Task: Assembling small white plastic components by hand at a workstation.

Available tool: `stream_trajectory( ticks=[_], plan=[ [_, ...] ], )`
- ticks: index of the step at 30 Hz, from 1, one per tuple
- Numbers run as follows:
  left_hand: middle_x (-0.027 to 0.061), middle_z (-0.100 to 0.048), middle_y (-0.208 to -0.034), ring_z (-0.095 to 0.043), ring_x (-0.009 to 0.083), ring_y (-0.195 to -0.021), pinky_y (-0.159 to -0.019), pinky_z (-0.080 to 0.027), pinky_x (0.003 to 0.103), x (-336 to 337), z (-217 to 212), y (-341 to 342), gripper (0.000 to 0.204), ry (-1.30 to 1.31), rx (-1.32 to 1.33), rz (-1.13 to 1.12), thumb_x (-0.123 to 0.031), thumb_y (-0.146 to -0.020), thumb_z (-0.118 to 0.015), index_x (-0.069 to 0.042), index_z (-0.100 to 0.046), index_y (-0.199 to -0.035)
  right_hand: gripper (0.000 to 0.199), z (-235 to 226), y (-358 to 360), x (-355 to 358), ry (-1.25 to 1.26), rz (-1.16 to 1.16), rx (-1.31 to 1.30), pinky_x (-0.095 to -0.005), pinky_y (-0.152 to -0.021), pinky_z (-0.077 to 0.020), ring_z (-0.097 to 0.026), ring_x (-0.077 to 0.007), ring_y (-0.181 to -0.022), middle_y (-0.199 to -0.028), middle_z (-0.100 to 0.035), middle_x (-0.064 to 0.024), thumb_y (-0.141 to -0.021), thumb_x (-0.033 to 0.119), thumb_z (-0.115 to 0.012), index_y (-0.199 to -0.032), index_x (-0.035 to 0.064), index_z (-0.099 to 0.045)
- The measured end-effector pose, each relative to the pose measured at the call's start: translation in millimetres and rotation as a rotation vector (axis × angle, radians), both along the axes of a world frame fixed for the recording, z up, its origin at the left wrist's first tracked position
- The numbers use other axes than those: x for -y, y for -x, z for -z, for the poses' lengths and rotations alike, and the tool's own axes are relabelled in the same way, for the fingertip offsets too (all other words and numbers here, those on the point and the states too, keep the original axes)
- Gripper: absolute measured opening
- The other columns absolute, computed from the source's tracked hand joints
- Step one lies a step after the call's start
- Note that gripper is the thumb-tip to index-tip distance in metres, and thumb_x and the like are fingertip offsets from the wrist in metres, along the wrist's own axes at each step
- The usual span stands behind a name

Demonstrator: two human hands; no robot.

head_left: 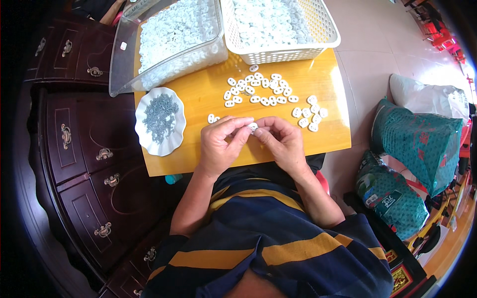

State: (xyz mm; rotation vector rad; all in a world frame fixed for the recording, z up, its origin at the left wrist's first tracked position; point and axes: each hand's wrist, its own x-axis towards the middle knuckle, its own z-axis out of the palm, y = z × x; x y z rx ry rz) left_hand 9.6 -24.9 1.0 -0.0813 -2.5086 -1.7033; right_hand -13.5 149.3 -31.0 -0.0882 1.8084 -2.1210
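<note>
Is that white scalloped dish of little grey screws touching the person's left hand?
Apart. The head view shows bare yellow tabletop between the white dish and the left hand, which meets the right hand on a small white piece.

The small white piece (253,126) is mostly hidden between the fingertips of both hands; the clear bin (169,44) and white basket (278,30) are cut off by the top edge.

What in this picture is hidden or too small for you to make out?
- Head view: the small white piece between the left hand and right hand is mostly covered by fingertips; its shape is unclear.
- The grey bits in the scalloped white dish are too small to identify.
- The clear bin and white basket are cut off by the top edge.
</note>
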Motion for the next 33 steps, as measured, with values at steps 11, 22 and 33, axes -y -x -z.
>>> stream_trajectory(
  ticks=[11,22,33],
  plan=[
    [0.0046,-0.074,-0.085,-0.068,0.0067,-0.075,-0.067,-0.055,0.021,-9,10,-3,0.010,-0.299,0.133,-0.096,0.001,-0.092,-0.067,0.003,-0.070,-0.101,0.017,3,0,-1,-0.055,-0.025,0.015,-0.0239,-0.072,-0.0540,-0.066,-0.0054,-0.080,-0.086,-0.074,-0.0039,-0.092,0.012,-0.074,-0.102,-0.0011,-0.070],
    [0.0083,-0.070,-0.086,-0.069,0.0150,-0.068,-0.062,-0.055,0.025,-13,2,1,0.021,0.083,-0.096,-0.024,0.004,-0.083,-0.072,0.000,-0.069,-0.103,0.014,5,1,-3,0.092,-0.040,0.119,-0.0210,-0.071,-0.0512,-0.063,-0.0048,-0.079,-0.088,-0.071,-0.0012,-0.099,0.011,-0.066,-0.104,-0.0024,-0.067],
    [0.0125,-0.069,-0.101,-0.069,0.0247,-0.079,-0.069,-0.057,0.034,-20,-4,7,0.042,0.355,-0.196,0.048,0.004,-0.078,-0.074,-0.003,-0.066,-0.119,0.013,2,9,-6,0.241,-0.023,0.159,-0.0224,-0.074,-0.0514,-0.063,-0.0062,-0.080,-0.089,-0.071,-0.0018,-0.098,0.010,-0.066,-0.103,-0.0028,-0.068]
  ],
)
